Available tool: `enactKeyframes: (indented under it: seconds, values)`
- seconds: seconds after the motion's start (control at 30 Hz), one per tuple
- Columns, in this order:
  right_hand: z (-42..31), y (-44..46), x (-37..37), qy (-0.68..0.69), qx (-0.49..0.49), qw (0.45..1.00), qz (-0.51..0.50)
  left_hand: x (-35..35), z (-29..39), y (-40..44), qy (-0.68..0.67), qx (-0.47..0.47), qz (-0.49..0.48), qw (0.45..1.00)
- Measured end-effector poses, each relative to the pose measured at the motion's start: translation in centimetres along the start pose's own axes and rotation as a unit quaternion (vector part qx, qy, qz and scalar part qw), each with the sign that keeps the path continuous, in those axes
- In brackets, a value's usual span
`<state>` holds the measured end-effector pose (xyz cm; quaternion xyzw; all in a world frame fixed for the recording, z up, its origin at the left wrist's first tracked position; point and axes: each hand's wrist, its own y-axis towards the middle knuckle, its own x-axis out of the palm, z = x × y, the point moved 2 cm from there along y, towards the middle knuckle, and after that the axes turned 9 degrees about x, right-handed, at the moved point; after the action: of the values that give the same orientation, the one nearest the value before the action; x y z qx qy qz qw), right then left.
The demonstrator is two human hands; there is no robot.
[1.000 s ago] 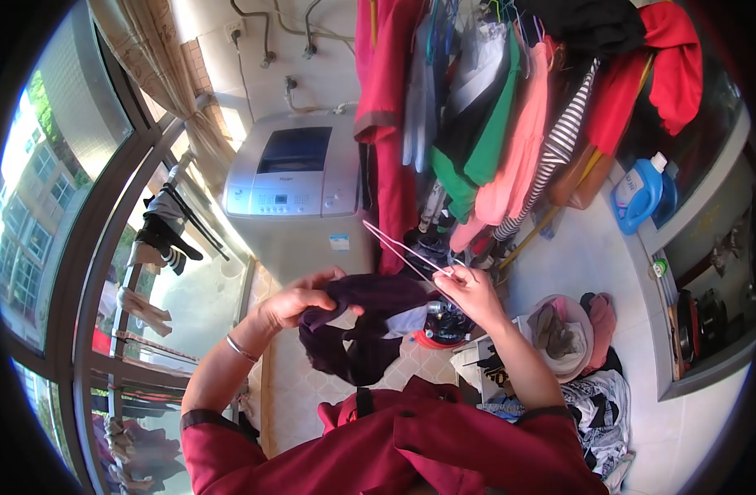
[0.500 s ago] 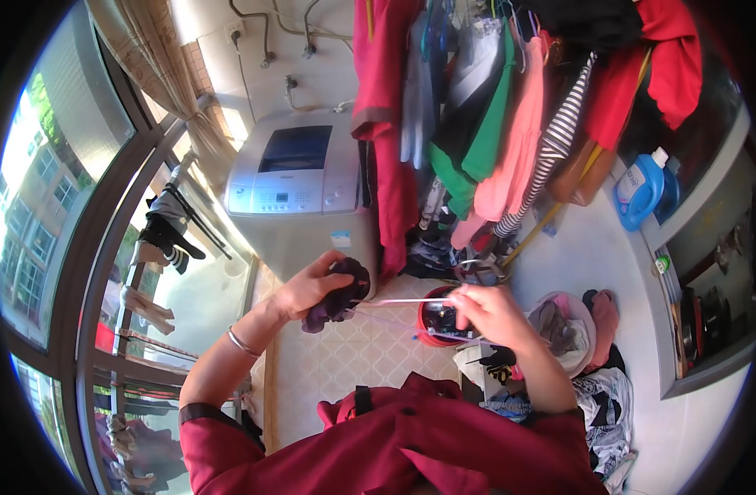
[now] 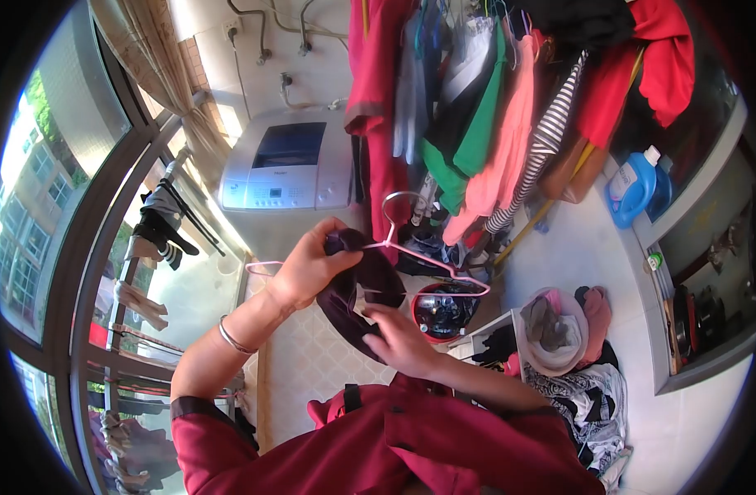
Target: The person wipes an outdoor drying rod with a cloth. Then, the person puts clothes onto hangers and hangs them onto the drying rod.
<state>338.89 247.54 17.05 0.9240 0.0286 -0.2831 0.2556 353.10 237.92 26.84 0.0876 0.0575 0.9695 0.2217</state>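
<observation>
A dark purple garment [image 3: 341, 301] hangs from my left hand [image 3: 308, 268], whose thumb and fingers are closed on its upper edge. A pink clothes hanger [image 3: 426, 260] runs through the garment, hook upward; one end sticks out left past my wrist, the other to the right. Lower down, my right hand [image 3: 403, 342] is closed on the garment's right edge, its fingertips partly hidden by the cloth. The garment's exact kind cannot be made out.
Ahead stands a washing machine [image 3: 287, 169]. Clothes, among them a striped one [image 3: 551, 132], hang at upper right. Below are a red bucket [image 3: 418, 328] and a tub of clothes [image 3: 588, 326]. A blue detergent bottle [image 3: 630, 194] stands on the ledge, and socks [image 3: 159, 235] hang by the window.
The hanger has turned from nearly edge-on to showing its hook and frame. My right hand has left the hanger and moved left to the garment, which now hangs spread out lower.
</observation>
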Motion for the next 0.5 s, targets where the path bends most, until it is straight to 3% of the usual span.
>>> enactKeyframes:
  seconds: [0.07,0.1,0.13,0.2,0.23,0.27,0.4,0.5]
  values:
    - [3.4,-1.1,2.3,-0.017,0.044,0.991,-0.126,0.2,0.6,0.0,-0.032,0.002,0.009,0.999]
    - [4.7,-1.0,2.8,-0.031,0.152,0.964,-0.215,-0.1,0.8,-0.1,-0.001,0.022,0.014,1.000]
    - [4.8,-1.1,2.4,-0.152,0.028,0.981,-0.121,-0.5,1.1,-0.2,0.030,0.040,0.020,0.999]
    - [4.1,-0.8,0.0,-0.208,0.068,0.964,-0.152,-2.3,1.1,-0.4,0.069,0.050,0.048,0.995]
    - [4.0,-0.9,-1.3,-0.252,0.019,0.964,-0.087,-3.0,1.7,-0.8,0.080,0.083,0.072,0.991]
    - [4.2,-0.9,-2.6,-0.273,0.051,0.956,-0.097,-4.5,1.4,-0.9,0.076,0.069,0.092,0.990]
    - [5.3,-0.2,-6.7,-0.265,0.025,0.964,0.012,-7.6,0.4,-1.7,0.043,0.106,0.143,0.983]
    - [4.7,1.6,-9.3,-0.291,-0.017,0.954,0.069,-8.7,-0.8,-2.9,0.090,0.028,0.126,0.988]
